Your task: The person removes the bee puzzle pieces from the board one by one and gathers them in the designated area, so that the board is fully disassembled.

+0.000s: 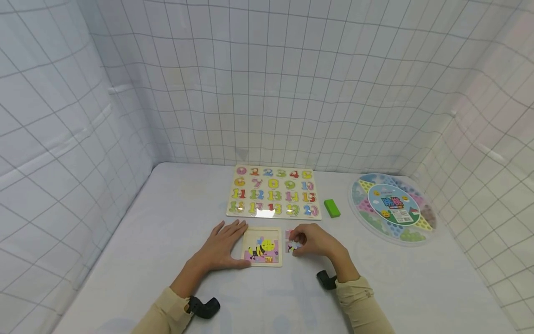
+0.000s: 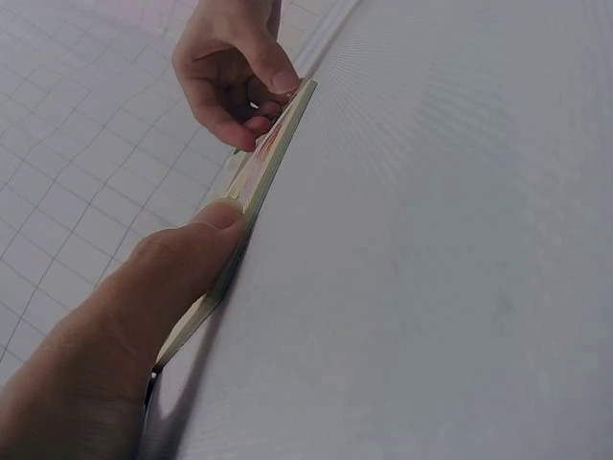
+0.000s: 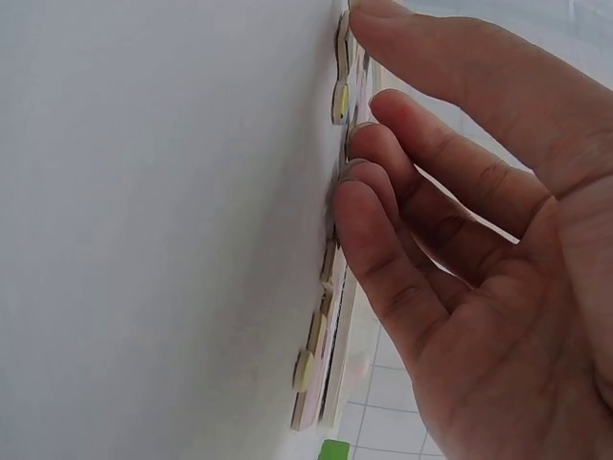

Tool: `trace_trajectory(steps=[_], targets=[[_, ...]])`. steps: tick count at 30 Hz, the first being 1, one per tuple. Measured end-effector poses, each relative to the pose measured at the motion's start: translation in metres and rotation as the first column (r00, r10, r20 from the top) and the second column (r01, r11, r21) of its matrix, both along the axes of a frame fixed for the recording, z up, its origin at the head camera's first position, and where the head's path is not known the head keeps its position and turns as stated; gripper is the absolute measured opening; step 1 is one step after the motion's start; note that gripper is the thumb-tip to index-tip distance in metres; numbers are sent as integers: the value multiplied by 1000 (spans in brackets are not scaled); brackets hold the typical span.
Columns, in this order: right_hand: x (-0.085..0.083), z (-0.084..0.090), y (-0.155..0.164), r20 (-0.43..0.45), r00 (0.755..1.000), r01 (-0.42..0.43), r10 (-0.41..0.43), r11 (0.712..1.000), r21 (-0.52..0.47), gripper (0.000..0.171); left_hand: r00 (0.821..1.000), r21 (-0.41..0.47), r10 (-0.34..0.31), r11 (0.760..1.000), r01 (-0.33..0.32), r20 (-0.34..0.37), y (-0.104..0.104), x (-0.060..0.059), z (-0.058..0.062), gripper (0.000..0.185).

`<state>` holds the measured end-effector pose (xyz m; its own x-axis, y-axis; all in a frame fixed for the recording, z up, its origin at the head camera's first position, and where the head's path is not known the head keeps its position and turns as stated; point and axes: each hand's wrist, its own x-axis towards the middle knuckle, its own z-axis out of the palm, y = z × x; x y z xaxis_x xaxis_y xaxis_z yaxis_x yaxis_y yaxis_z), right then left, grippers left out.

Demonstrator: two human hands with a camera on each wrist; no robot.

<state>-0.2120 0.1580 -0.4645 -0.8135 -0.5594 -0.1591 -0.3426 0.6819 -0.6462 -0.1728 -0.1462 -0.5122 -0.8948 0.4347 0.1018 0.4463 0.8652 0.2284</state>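
Note:
A small square wooden puzzle tray [image 1: 280, 232], partly filled with a bee picture, lies flat on the table. My left hand [image 1: 223, 247] rests at its left side, fingers spread, with the thumb pressing on the lower left rim, also seen in the left wrist view. Just right of the tray lie a few loose puzzle pieces [image 1: 289, 247] in pink, yellow and black. My right hand [image 1: 314, 240] reaches over them with bent fingers, thumb and fingertips on either side of a puzzle piece [image 3: 340, 101] at table level. The hand partly hides these pieces.
Behind the tray lies a number puzzle board [image 1: 273, 201]. A green block [image 1: 332, 208] sits at its right, and a round board game in clear packaging [image 1: 392, 208] is farther right. Grid-patterned cloth walls [image 1: 275, 93] enclose the white table [image 1: 183, 199] at the back and sides.

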Motion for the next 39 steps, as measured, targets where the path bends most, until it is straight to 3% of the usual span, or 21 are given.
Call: trace_trajectory(steps=[14, 27, 39], targets=[[-2, 1, -19, 6, 999, -38, 38, 999, -17, 37, 1000, 24, -9, 1000, 9, 24, -4, 1, 2, 107], [-1, 9, -64, 22, 998, -61, 60, 998, 14, 45, 1000, 18, -8, 1000, 7, 9, -5, 1, 1, 106], [1, 11, -86, 15, 1000, 5, -6, 995, 100, 42, 1000, 35, -28, 999, 28, 6, -3, 0, 1, 105]])
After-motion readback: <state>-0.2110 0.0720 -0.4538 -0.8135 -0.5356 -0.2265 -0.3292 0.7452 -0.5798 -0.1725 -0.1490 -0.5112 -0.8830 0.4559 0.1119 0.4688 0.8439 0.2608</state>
